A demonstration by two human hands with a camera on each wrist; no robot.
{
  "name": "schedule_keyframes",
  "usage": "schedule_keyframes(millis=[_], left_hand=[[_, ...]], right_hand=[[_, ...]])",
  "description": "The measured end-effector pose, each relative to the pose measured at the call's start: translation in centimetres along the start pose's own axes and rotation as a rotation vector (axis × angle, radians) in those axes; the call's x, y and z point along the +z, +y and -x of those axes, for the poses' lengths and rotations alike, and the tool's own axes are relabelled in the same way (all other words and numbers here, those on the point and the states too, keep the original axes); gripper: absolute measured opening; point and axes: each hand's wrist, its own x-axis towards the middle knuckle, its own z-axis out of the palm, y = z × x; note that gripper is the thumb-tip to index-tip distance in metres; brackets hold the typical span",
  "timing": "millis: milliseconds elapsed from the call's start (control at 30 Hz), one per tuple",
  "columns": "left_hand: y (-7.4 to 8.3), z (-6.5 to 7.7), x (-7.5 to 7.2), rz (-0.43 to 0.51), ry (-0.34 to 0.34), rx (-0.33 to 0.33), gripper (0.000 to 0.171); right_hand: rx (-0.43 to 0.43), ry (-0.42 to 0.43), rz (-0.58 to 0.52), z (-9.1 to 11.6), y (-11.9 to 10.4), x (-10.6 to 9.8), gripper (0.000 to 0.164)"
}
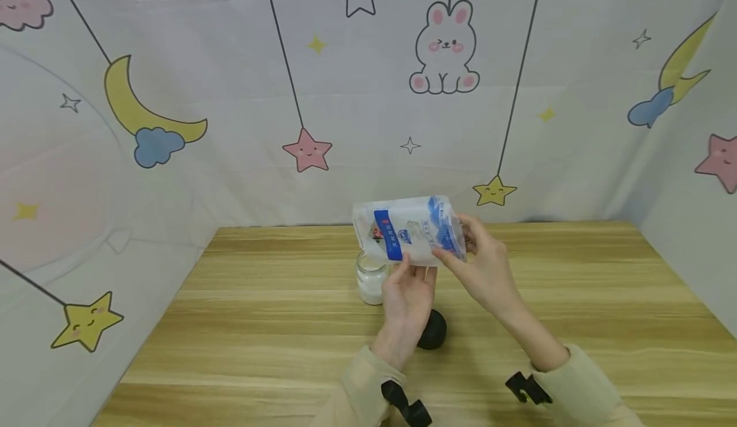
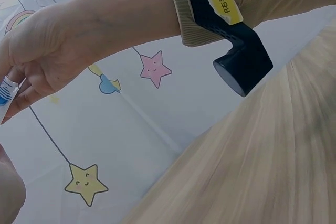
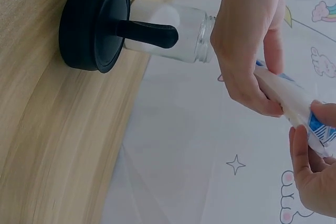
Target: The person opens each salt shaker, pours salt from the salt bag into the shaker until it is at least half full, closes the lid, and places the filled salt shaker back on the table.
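Note:
A white plastic bag with blue printing lies nearly level in both hands, its left end just over the mouth of a glass jar. White contents show inside the jar. My left hand holds the bag from below, thumb on the near side and fingers behind. My right hand pinches the bag's right end between thumb and fingers. In the right wrist view the left hand and right hand both grip the bag. What passes from the bag's mouth is hidden.
A black lid with a black spoon-like handle stands on the wooden table, near the jar; in the head view the left hand partly covers it. A printed white cloth rises behind the table and along both sides.

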Motion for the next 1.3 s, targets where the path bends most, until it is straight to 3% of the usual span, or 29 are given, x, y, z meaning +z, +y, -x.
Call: schedule_keyframes(millis=[500,967,1300], left_hand=[[-0.02,0.13,-0.04,-0.030,-0.031,0.016,0.043],[0.04,0.21,0.17,0.027,-0.010,0.003,0.040],[-0.07,0.23,0.10,-0.013,-0.028,0.017,0.044]], right_hand=[[-0.019,0.011,-0.009,0.08,0.16,0.21,0.048],[-0.002,0.015,0.018,0.17,-0.18,0.08,0.053],[-0.005,0.005,0.001,0.20,-0.21,0.01,0.052]])
